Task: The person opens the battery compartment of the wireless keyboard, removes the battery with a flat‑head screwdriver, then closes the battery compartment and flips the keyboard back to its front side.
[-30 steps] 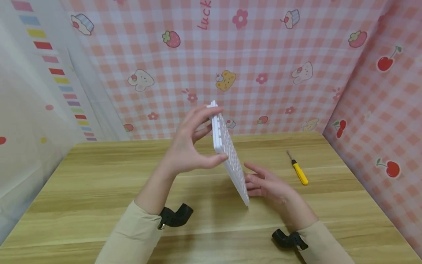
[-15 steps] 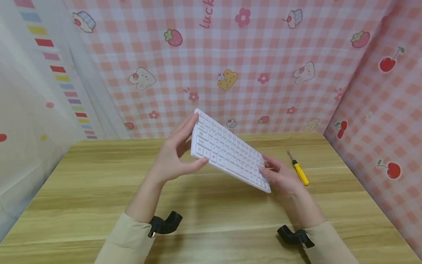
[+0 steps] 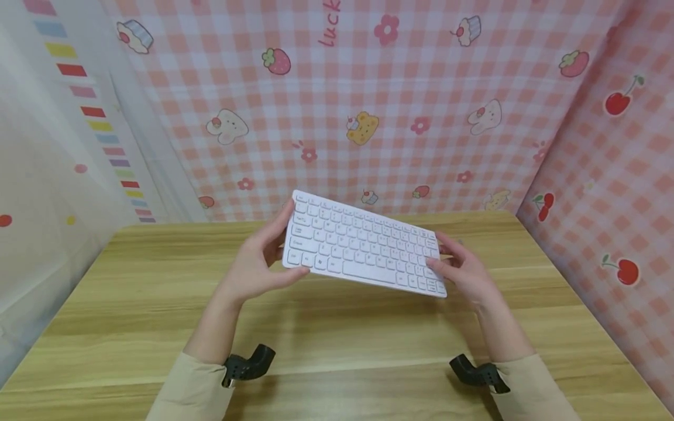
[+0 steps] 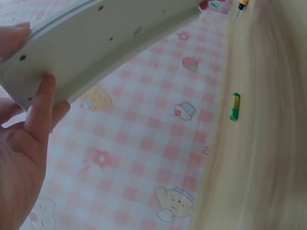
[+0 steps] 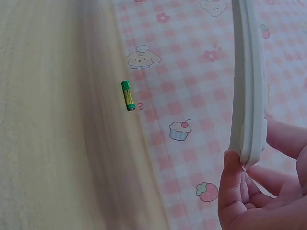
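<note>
A white keyboard (image 3: 363, 245) is held up over the wooden table, keys facing the head camera and its right end lower. My left hand (image 3: 250, 269) grips its left end, thumb at the front edge and fingers behind. At the other end my right hand (image 3: 470, 278) pinches it, thumb on the keys. The left wrist view shows the keyboard's back (image 4: 91, 45), with small screws and fingers against it. Seen edge-on in the right wrist view, the keyboard (image 5: 247, 86) sits between thumb and fingers.
A green and yellow battery (image 4: 235, 106) lies on the table (image 3: 337, 362), hidden behind the keyboard in the head view. A yellow-handled screwdriver (image 4: 242, 5) is there too, mostly behind the right hand in the head view. Checked cloth (image 3: 316, 88) hangs behind.
The keyboard has turned from edge-on to keys facing the head camera, and its left end has come lower and further left. My right hand has taken hold of its right end.
</note>
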Tool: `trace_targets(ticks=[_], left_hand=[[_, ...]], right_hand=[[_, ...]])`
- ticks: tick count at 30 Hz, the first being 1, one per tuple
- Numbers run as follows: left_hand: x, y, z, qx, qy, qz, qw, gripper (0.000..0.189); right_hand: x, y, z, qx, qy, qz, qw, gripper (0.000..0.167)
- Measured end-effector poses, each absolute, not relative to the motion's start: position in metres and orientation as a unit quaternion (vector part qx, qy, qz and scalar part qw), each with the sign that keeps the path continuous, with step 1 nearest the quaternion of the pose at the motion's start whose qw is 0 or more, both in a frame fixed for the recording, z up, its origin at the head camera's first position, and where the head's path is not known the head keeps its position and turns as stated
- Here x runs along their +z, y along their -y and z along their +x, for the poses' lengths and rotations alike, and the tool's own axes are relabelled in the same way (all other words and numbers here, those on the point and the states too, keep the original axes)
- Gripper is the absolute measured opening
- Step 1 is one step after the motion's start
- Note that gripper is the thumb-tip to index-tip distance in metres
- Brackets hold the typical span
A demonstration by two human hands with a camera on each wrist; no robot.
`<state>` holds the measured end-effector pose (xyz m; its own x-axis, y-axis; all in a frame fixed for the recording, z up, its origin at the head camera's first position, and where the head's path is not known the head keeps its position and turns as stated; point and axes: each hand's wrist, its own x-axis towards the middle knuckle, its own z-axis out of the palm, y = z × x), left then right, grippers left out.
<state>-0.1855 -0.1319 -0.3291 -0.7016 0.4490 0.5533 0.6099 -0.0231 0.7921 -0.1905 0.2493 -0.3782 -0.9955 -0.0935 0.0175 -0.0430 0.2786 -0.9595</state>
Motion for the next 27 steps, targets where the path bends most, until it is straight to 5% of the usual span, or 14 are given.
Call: trace_targets(ticks=[10,27], left_hand=[[-0.354,0.143,-0.18,-0.623,0.719,-0.307,0.017,0.108],[-0.397,0.175,-0.172,-0.59,0.776,-0.21,-0.078,0.11]], right_hand=[[-0.374,-0.248,-0.189,-0.582,-0.813,-0.034,-0.001,0.068],[-0.399,-0.233,-0.192,-0.449,-0.886,-0.103,0.051,0.07]])
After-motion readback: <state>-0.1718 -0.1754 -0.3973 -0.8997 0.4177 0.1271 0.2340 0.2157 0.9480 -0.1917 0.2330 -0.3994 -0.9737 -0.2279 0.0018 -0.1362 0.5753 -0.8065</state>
